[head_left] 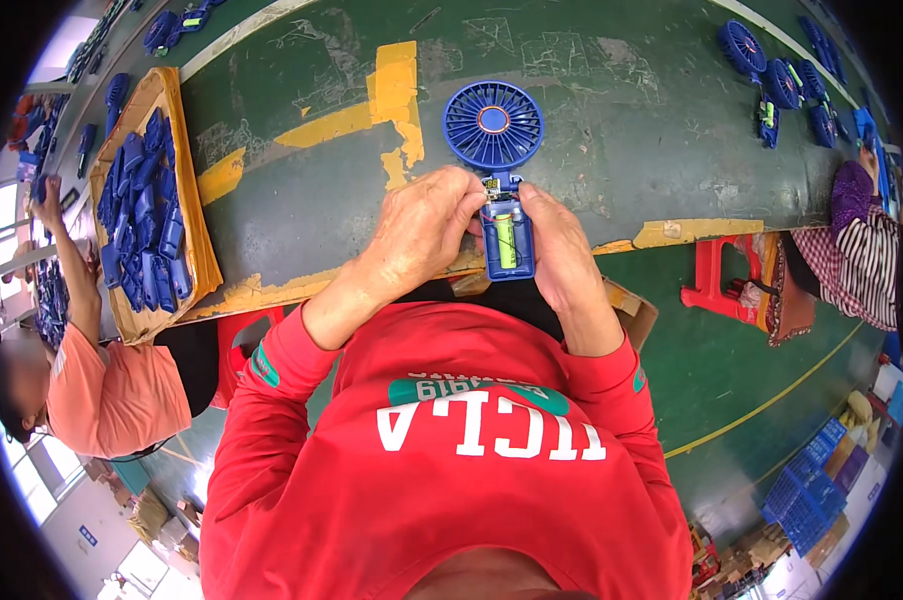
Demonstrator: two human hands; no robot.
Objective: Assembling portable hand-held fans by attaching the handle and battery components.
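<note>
The blue fan point(494, 125) is at the near edge of the table point(592, 130), with its round head pointing away from the person. Its handle is opened, and inside it lies a green battery point(507, 240) with thin wires near it. The right hand point(565, 248) has its grip around the right side of the handle, the thumb near the neck. The left hand point(420, 225) has its fingertips brought close together at the small circuit board point(493, 187); whether this grip pinches a wire, I cannot tell. To the left stands a yellowish box point(200, 215) filled with blue plastic parts point(144, 215).
</note>
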